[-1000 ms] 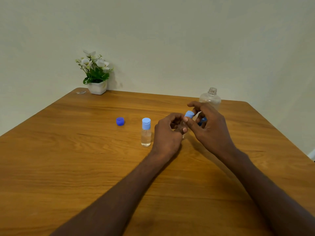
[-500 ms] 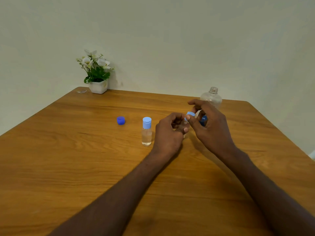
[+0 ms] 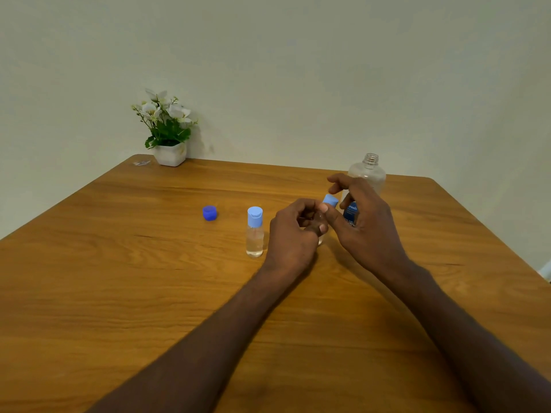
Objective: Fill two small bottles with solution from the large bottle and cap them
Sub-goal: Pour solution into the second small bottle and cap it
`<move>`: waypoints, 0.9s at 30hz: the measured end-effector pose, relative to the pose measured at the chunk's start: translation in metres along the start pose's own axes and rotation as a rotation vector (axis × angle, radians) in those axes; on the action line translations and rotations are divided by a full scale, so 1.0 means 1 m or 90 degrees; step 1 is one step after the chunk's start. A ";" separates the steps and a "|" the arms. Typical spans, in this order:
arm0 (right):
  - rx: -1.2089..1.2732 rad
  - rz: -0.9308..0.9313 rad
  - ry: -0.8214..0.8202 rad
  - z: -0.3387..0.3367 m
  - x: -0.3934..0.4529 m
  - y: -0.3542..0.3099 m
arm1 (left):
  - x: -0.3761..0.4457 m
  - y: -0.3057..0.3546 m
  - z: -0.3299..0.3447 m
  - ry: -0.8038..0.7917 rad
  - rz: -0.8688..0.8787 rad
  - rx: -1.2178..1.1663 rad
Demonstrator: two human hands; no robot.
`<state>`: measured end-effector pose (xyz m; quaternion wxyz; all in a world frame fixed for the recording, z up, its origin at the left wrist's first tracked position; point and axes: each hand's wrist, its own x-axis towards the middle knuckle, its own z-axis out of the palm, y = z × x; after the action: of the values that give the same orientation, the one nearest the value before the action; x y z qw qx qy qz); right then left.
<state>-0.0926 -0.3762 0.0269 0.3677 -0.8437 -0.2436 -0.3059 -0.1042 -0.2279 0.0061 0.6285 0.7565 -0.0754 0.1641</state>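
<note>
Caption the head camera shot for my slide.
Both hands fit a light-blue cap onto the second small bottle.

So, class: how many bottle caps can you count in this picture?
3. A dark blue cap lies loose on the table. One light blue cap tops the standing small bottle. Another light blue cap sits between the right hand's fingers. Hands could hide others.

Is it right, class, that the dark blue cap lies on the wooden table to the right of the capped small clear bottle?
No. In the head view the dark blue cap lies on the wooden table to the left of the capped small clear bottle, not the right.
</note>
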 end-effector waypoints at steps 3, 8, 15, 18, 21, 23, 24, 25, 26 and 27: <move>0.014 0.000 -0.004 0.000 -0.001 -0.001 | 0.000 0.000 0.000 -0.005 -0.005 -0.001; -0.009 0.023 -0.003 0.001 -0.001 -0.001 | 0.000 -0.001 0.000 0.001 0.002 -0.011; -0.025 0.014 0.019 0.003 -0.002 -0.002 | 0.001 -0.002 0.000 -0.002 -0.011 -0.032; -0.020 0.014 0.014 0.003 -0.002 -0.002 | 0.001 -0.001 0.000 0.001 -0.011 -0.028; -0.003 0.003 0.004 0.003 -0.002 -0.001 | 0.001 -0.001 0.000 -0.002 -0.011 -0.034; -0.018 0.009 0.002 0.005 -0.002 0.000 | 0.000 -0.001 0.000 -0.004 -0.011 -0.025; -0.026 0.014 0.003 0.005 -0.002 0.001 | 0.000 -0.001 0.000 -0.004 -0.009 -0.022; -0.027 0.017 0.007 0.005 -0.002 0.001 | 0.000 -0.001 0.000 -0.003 -0.009 -0.021; -0.023 0.017 0.012 0.005 -0.002 0.001 | 0.000 0.000 0.000 -0.002 -0.009 -0.021; -0.013 0.015 0.017 0.005 -0.002 0.000 | 0.000 0.000 0.000 -0.002 -0.011 -0.023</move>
<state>-0.0920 -0.3733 0.0230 0.3662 -0.8460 -0.2254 -0.3154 -0.1042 -0.2281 0.0059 0.6435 0.7459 -0.0728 0.1560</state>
